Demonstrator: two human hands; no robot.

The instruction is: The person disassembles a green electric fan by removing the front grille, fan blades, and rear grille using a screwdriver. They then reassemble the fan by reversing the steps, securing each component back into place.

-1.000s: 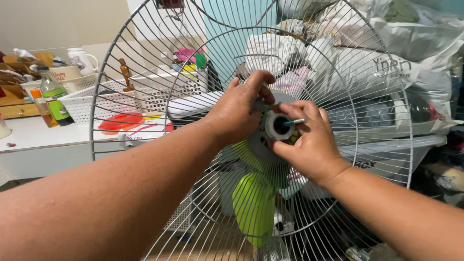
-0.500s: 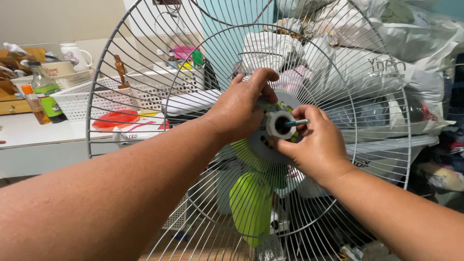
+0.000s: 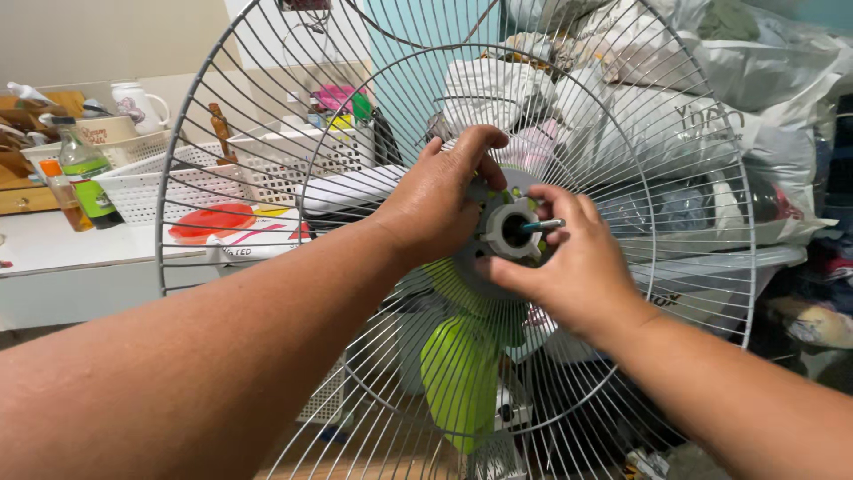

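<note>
Hands (image 3: 444, 200) (image 3: 573, 267) grip ribbed grey plastic nut (image 3: 508, 231) on steel shaft, round wire grille (image 3: 267, 116) behind.

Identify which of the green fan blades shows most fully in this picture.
The bright green blade pointing straight down below the hub. The others are mostly covered by the left hand and right hand.

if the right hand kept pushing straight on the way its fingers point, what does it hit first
Most likely the grey round nut at the fan's hub: the right hand points up and left, its fingertips already around the nut and the metal shaft. Beyond lies the left hand. Depth is hard to judge.
</note>
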